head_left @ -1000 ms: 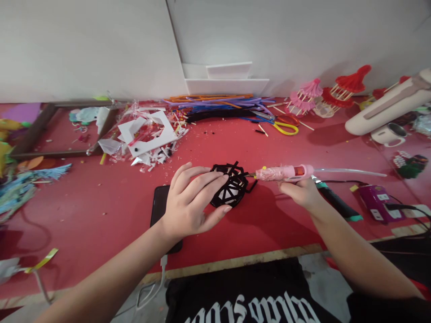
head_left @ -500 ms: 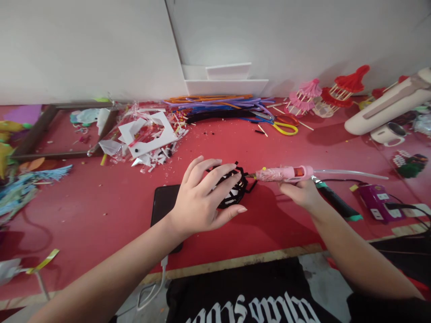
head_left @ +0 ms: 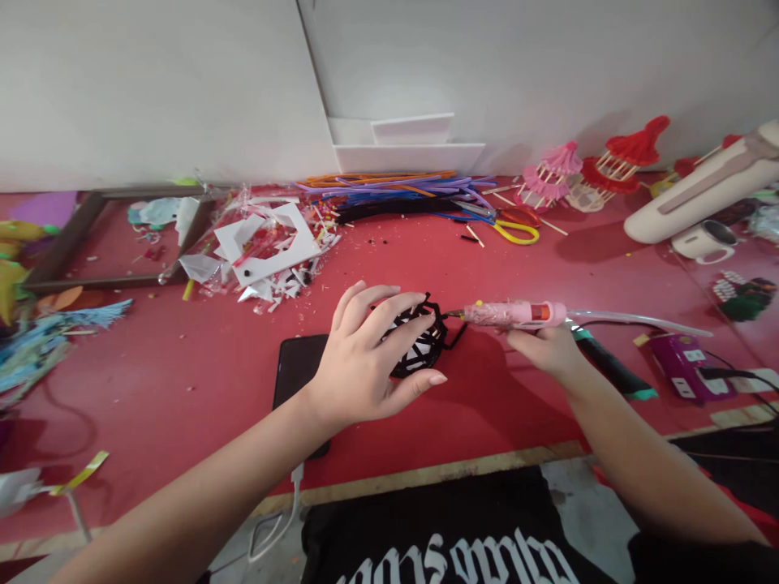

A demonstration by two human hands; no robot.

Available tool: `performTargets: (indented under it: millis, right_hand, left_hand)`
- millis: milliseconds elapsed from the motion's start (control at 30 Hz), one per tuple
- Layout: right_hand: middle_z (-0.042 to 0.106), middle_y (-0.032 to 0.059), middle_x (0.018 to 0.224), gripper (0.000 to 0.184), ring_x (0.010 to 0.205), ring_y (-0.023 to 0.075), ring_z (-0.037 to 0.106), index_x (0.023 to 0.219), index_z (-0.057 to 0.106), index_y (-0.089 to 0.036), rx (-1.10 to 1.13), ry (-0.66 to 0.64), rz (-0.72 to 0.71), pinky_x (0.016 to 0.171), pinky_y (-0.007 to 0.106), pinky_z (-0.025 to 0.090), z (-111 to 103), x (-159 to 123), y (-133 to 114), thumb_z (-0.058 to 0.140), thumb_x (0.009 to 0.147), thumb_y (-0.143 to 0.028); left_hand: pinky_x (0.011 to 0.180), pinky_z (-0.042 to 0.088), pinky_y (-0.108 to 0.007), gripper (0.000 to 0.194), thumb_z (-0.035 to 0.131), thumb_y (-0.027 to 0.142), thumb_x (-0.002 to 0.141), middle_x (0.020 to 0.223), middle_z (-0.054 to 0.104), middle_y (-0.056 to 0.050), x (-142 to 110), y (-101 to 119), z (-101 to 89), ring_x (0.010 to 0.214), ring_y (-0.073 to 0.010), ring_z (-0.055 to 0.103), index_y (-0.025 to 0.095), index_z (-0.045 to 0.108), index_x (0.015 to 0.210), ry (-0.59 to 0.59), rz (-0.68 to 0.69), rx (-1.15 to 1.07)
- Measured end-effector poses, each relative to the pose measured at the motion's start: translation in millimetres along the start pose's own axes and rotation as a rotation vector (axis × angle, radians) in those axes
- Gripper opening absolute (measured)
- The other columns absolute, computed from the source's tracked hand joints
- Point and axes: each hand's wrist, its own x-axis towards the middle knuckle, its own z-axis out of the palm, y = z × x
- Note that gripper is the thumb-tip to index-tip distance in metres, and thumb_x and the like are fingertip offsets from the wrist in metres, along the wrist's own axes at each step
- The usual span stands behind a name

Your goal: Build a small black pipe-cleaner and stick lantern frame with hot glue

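Note:
My left hand (head_left: 374, 349) lies curved over a small black lattice piece (head_left: 423, 350) with white showing through its gaps, and grips it against the red table. Much of the piece is hidden under the fingers. My right hand (head_left: 544, 349) is wrapped round a pink hot glue gun (head_left: 505, 315), held level with its nozzle pointing left. The nozzle tip meets or nearly meets the right edge of the lattice. A clear glue stick (head_left: 645, 318) sticks out from the gun's back end. Beneath my left wrist a black phone (head_left: 298, 365) lies partly covered, with a white cable attached.
Behind lie pipe cleaners (head_left: 395, 191) and yellow-handled scissors (head_left: 516, 233). Foam scraps and a white cut-out frame (head_left: 298, 235) are at the back left. To the right are a black-and-green tool (head_left: 614, 361), a purple box (head_left: 687, 365), a mug (head_left: 704, 242) and a leaning cream cylinder (head_left: 699, 186).
The glue gun has shifted very slightly, its nozzle still at the lattice's right edge. My left hand keeps its place on the lattice.

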Motion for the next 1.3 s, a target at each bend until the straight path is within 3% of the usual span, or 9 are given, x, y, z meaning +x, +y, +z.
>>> performTargets:
  millis: [233, 367, 467, 600, 667, 767, 867, 967, 1300]
  right_hand:
    - [0.059, -0.0022, 0.062, 0.016, 0.054, 0.0172, 0.059, 0.083, 0.059, -0.022, -0.094, 0.146, 0.095, 0.052, 0.03, 0.046, -1.5, 9.2, 17.0, 0.061, 0.076, -0.036]
    - [0.063, 0.0016, 0.074, 0.033, 0.065, 0.0199, 0.062, 0.088, 0.055, -0.022, -0.209, 0.206, 0.134, 0.061, 0.033, 0.047, -0.9, 24.2, 24.8, 0.064, 0.079, -0.052]
    - [0.061, 0.0045, 0.074, 0.03, 0.07, 0.0219, 0.058, 0.078, 0.052, -0.023, -0.341, 0.231, 0.13, 0.067, 0.036, 0.044, 3.3, 35.9, 28.6, 0.062, 0.08, -0.051]
    - [0.055, 0.0075, 0.074, 0.029, 0.074, 0.024, 0.053, 0.065, 0.043, -0.024, -0.478, 0.229, 0.09, 0.072, 0.039, 0.043, 11.7, 46.9, 36.7, 0.052, 0.085, -0.043]
    - [0.055, 0.0107, 0.08, 0.028, 0.082, 0.0272, 0.054, 0.066, 0.047, -0.023, -0.524, 0.247, 0.07, 0.078, 0.043, 0.044, 14.9, 49.3, 39.6, 0.051, 0.086, -0.041]
    - [0.056, 0.0156, 0.092, 0.023, 0.096, 0.0326, 0.055, 0.075, 0.059, -0.018, -0.582, 0.296, 0.039, 0.089, 0.051, 0.044, 16.8, 47.3, 33.0, 0.054, 0.085, -0.038]
    - [0.058, 0.0152, 0.101, 0.022, 0.102, 0.0307, 0.056, 0.089, 0.066, -0.017, -0.546, 0.353, -0.061, 0.093, 0.048, 0.045, 17.9, 38.0, 7.5, 0.056, 0.089, -0.037]
    - [0.062, 0.0079, 0.093, 0.02, 0.086, 0.0216, 0.06, 0.086, 0.066, -0.022, -0.207, 0.265, -0.216, 0.076, 0.037, 0.049, 22.3, 26.3, -25.8, 0.055, 0.095, -0.036]
    - [0.059, 0.0024, 0.08, 0.025, 0.078, 0.0163, 0.054, 0.072, 0.063, -0.021, 0.111, -0.071, -0.075, 0.064, 0.031, 0.041, 36.5, 24.0, -47.2, 0.065, 0.089, -0.039]
  left_hand:
    - [0.11, 0.036, -0.057, 0.063, 0.057, 0.058, 0.092, 0.133, 0.061, -0.019, -2.6, 2.2, -2.3, 0.122, -0.0355, 0.054, 0.016, 0.052, 0.137, 0.035, -0.048, -0.021]
    - [0.111, 0.037, -0.053, 0.071, 0.063, 0.053, 0.09, 0.135, 0.058, -0.022, -14.1, -2.9, -5.4, 0.125, -0.0347, 0.054, 0.012, 0.041, 0.144, 0.132, -0.115, -0.063]
    - [0.106, 0.041, -0.049, 0.049, 0.065, 0.043, 0.09, 0.129, 0.06, -0.017, -25.2, -5.8, -6.8, 0.12, -0.0315, 0.056, 0.017, 0.054, 0.13, 0.159, -0.19, -0.102]
    - [0.081, 0.049, -0.034, 0.019, 0.059, 0.037, 0.094, 0.098, 0.062, -0.005, -30.3, -5.8, -10.0, 0.089, -0.0184, 0.06, 0.022, 0.059, 0.105, 0.196, -0.665, -0.4]
    - [0.064, 0.044, -0.028, 0.021, 0.058, 0.042, 0.094, 0.079, 0.056, 0.001, -29.0, -6.0, -12.7, 0.069, -0.0137, 0.052, 0.022, 0.058, 0.093, 0.12, -0.912, -0.61]
    - [0.058, 0.037, -0.026, 0.03, 0.056, 0.049, 0.093, 0.069, 0.048, 0.004, -27.5, -7.0, -16.5, 0.063, -0.0121, 0.045, 0.021, 0.056, 0.083, -0.063, -1.075, -0.829]
    - [0.058, 0.036, -0.026, 0.033, 0.056, 0.051, 0.092, 0.069, 0.047, 0.004, -27.9, -7.2, -17.6, 0.064, -0.0123, 0.045, 0.021, 0.055, 0.082, -0.11, -1.119, -0.912]
    - [0.056, 0.033, -0.026, 0.033, 0.058, 0.052, 0.091, 0.068, 0.046, 0.004, -26.9, -6.0, -17.7, 0.063, -0.0121, 0.043, 0.021, 0.056, 0.08, -0.119, -1.135, -0.89]
    - [0.052, 0.032, -0.024, 0.034, 0.056, 0.048, 0.09, 0.063, 0.043, 0.004, -20.7, 0.7, -24.5, 0.058, -0.0111, 0.037, 0.02, 0.056, 0.071, -0.129, -1.067, -0.72]
